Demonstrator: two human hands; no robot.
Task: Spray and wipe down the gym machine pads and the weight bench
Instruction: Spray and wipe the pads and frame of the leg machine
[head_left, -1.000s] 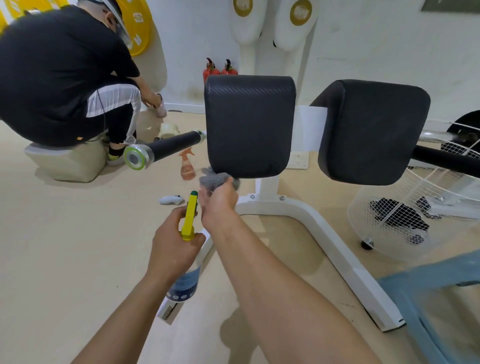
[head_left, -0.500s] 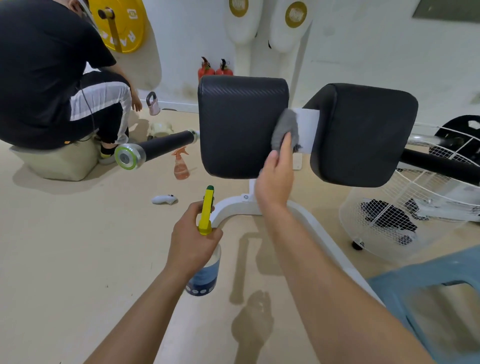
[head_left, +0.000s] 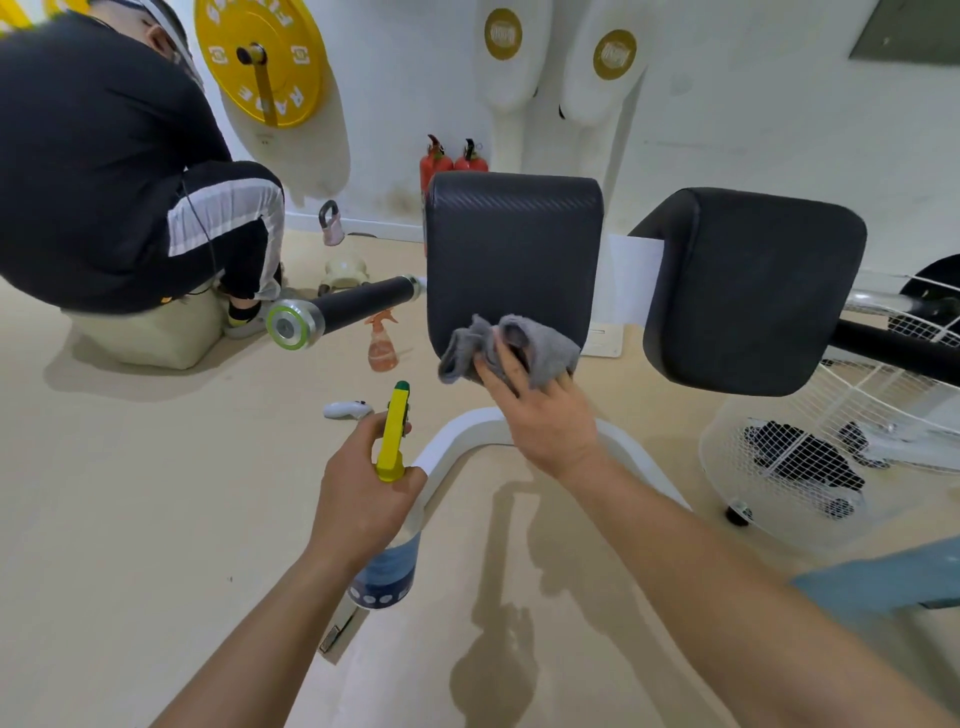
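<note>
Two black machine pads stand side by side on a white frame (head_left: 467, 436): the left pad (head_left: 514, 244) and the right pad (head_left: 753, 291). My right hand (head_left: 540, 410) presses a grey cloth (head_left: 511, 345) with spread fingers against the lower edge of the left pad. My left hand (head_left: 363, 488) grips a spray bottle (head_left: 387, 571) with a yellow trigger head, held low in front of the frame.
A person in black crouches on a pale block (head_left: 150, 332) at the left. A black roller bar (head_left: 337, 312) sticks out left of the pad. An orange spray bottle (head_left: 382, 345), a white controller (head_left: 348, 409) and kettlebells lie on the floor. A white fan (head_left: 831, 457) stands right.
My right hand slid the cloth from the left pad's right edge down to its lower edge. The left hand and bottle stayed roughly in place.
</note>
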